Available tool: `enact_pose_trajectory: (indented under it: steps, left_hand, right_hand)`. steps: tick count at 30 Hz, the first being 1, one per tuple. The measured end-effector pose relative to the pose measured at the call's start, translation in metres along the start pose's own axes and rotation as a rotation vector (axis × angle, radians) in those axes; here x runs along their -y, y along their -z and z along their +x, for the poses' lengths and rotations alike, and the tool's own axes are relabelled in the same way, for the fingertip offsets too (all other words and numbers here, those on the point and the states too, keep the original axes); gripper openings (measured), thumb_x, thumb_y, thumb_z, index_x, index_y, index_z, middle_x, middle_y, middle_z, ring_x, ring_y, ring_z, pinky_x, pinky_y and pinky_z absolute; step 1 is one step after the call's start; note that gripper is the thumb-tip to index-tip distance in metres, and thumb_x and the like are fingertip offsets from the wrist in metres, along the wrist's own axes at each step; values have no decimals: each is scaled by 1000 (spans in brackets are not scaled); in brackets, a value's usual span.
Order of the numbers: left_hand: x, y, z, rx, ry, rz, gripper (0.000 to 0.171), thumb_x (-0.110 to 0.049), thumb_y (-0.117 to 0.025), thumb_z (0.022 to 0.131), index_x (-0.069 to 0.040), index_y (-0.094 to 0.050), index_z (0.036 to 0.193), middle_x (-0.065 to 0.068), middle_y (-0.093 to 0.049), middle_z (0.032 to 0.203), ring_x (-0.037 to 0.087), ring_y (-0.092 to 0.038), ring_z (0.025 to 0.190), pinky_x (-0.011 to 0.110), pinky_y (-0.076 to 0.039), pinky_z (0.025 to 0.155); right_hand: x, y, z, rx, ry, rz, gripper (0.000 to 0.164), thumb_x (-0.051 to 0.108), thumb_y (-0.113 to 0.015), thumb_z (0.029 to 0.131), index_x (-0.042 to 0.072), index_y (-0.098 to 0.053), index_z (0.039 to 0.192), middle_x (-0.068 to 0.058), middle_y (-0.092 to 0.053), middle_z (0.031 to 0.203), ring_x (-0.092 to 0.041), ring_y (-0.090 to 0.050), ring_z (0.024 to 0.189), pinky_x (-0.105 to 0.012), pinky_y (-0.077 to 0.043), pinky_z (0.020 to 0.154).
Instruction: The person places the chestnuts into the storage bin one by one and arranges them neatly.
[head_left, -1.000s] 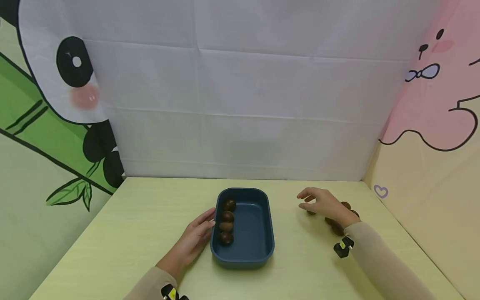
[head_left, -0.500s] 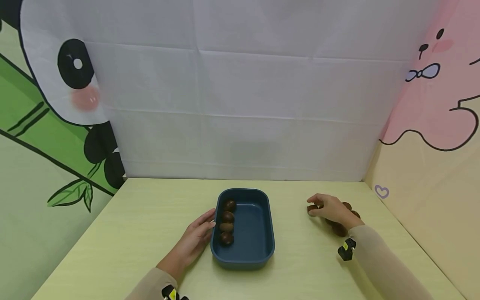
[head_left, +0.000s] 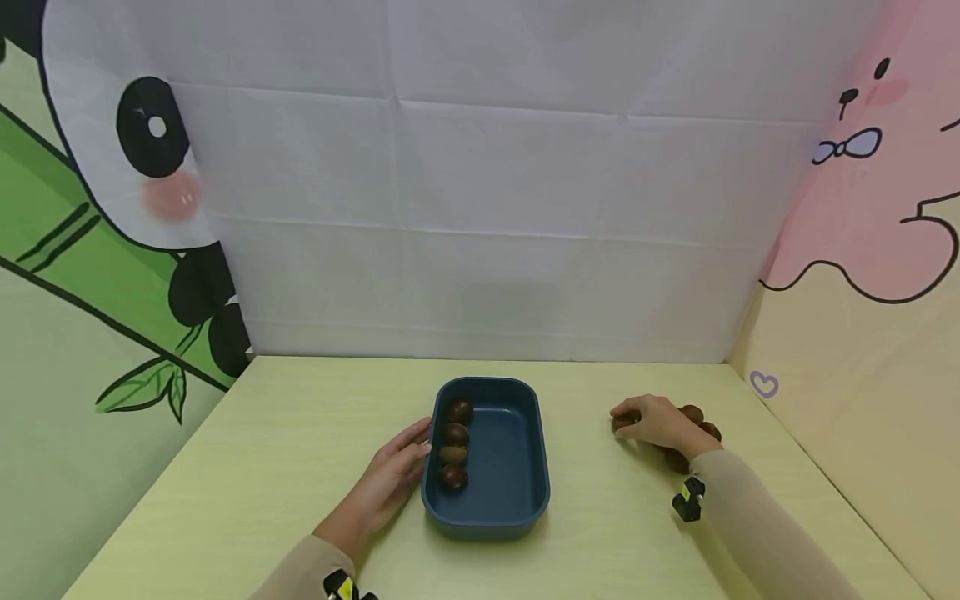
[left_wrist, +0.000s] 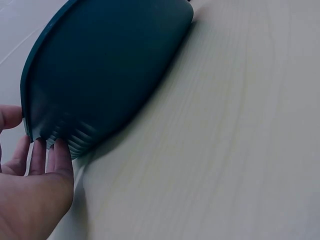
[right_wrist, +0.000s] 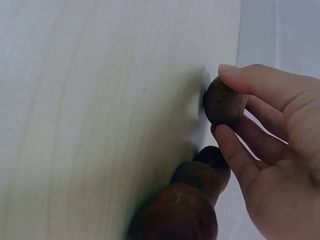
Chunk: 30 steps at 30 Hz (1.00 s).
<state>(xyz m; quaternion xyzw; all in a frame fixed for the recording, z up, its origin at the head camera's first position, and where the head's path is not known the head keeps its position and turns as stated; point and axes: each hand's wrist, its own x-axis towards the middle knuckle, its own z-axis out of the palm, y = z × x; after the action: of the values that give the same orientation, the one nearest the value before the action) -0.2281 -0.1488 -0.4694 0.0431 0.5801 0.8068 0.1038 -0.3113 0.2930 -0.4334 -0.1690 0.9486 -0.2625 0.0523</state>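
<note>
While beyond tray's edge, right fingers around ball

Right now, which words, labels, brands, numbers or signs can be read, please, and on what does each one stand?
None readable on the blue container, brown balls or white backdrop.
Yellow patches on the black wrist devices: too small to tell whether they carry print.
Purple heart: a drawing, not writing.
</note>
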Motion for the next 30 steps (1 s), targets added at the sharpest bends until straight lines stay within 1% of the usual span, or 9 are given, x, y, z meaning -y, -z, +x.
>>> enact_pose_trajectory:
  steps: [6, 11, 17, 21, 24, 30]
  left_hand:
    - [1, 0, 0, 2, 2, 2, 56, -7, -50, 102, -3, -32, 155, 17, -31, 159, 28, -39, 140, 36, -37, 110]
    - [1, 0, 0, 8, 5, 0, 56, -7, -50, 103, -3, -32, 155, 17, -31, 159, 29, -39, 140, 36, -37, 110]
    - [2, 1, 2, -9, 4, 1, 55, -9, -53, 102, -4, -36, 154, 15, -34, 158, 27, -43, 138, 36, -39, 109]
    - [2, 2, 2, -14, 13, -7, 56, -9, -53, 101, -5, -36, 154, 14, -34, 158, 27, -42, 138, 35, -39, 108]
    - [1, 1, 1, -13, 9, -11, 56, -8, -53, 101, -5, -36, 154, 14, -34, 158, 27, -42, 138, 35, -39, 108]
    - [-1, -1, 1, -16, 7, -9, 55, -7, -52, 102, -4, -36, 154, 15, -34, 158, 28, -42, 138, 34, -40, 107]
  right_hand:
    - [-1, 0, 1, 1, -7, -12, 34, 21, -79, 87, 8, -73, 117, -14, -67, 121, -41, -55, 120, -58, -40, 101]
    - [1, -1, 0, 2, -14, 0, 33, 21, -80, 86, 9, -73, 117, -14, -67, 121, -41, -56, 119, -58, -41, 101]
    - [6, 0, 1, 1, -19, 14, 39, 22, -79, 87, 8, -71, 122, -14, -66, 124, -40, -55, 121, -57, -41, 101]
    - [11, 3, 2, -8, 4, 10, 41, 20, -78, 88, 5, -69, 126, -12, -67, 123, -38, -56, 119, -56, -43, 100]
    - [18, 5, 2, -16, 57, -7, 41, 16, -76, 89, 2, -68, 126, -12, -68, 120, -37, -60, 115, -53, -47, 96]
    - [33, 6, 2, -29, 130, 1, 41, 18, -76, 90, 1, -68, 126, -9, -68, 119, -31, -62, 110, -47, -52, 90]
